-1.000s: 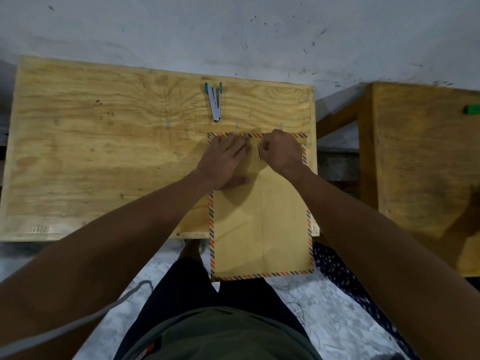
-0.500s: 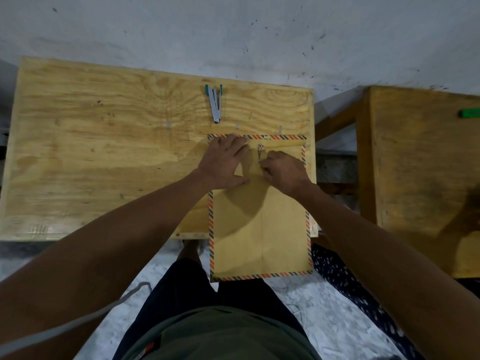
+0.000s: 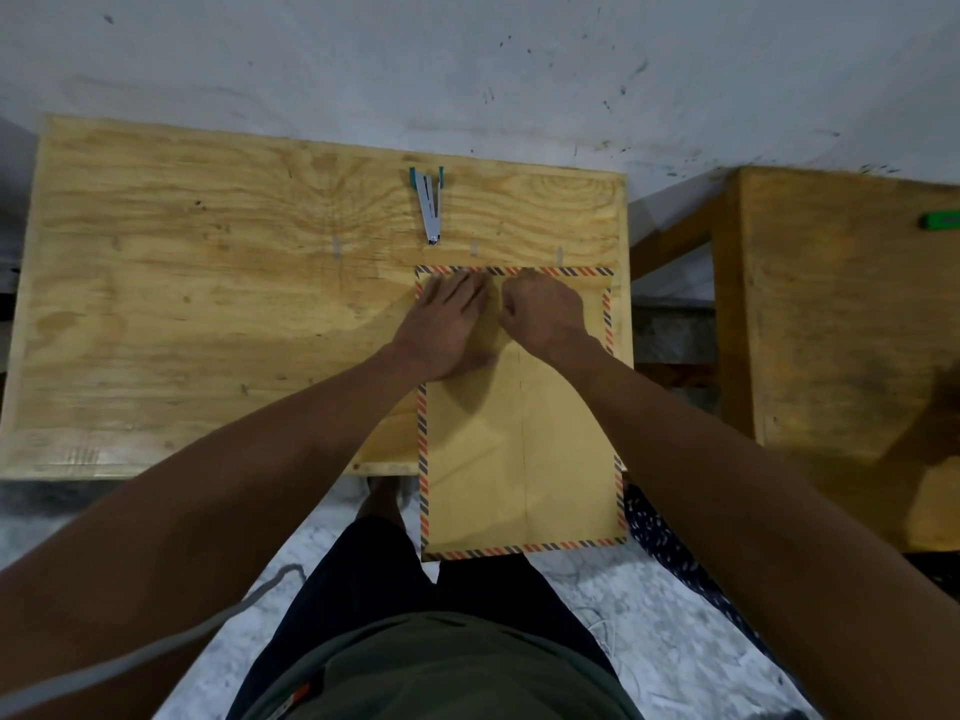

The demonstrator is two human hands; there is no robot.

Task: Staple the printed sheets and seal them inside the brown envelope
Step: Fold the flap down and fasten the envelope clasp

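The fingers of the left hand (image 3: 451, 324) are lying straight and flat, pressing on the upper left part of the brown envelope (image 3: 519, 449), just below its striped top edge. The fingers of the right hand (image 3: 545, 317) are curling inward against the envelope's upper middle; whether they are pinching anything there cannot be told, as the knuckles are hiding the spot. The two hands are sitting just beside each other. The envelope is lying face-down at centre right of the frame, its upper half resting on the plywood table (image 3: 208, 304) and its lower half overhanging the near edge. The stapler (image 3: 429, 207) is lying on the table near the far edge, above the left hand and apart from the envelope. A second wooden table (image 3: 841, 330) is standing at right, bearing a green object (image 3: 941, 219).
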